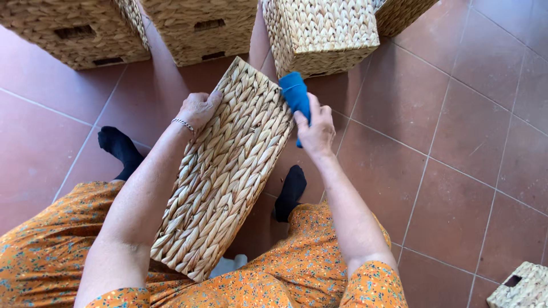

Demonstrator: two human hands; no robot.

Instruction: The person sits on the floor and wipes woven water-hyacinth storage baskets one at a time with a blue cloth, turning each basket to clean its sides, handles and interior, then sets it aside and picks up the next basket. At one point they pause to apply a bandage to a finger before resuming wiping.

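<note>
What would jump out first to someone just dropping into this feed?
The big woven basket dead centre, tilted across the person's lap, with the left hand gripping its upper edge. Next, the bright blue cloth in the right hand, pressed against the basket's top right corner. More woven baskets line the top of the view on the red tiled floor.

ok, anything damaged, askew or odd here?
Nothing stands out. The woven basket is tilted only because the left hand holds its edge, while the right hand presses a blue cloth to it. The weave looks intact, and the other baskets sit upright on the tiled floor.
</note>
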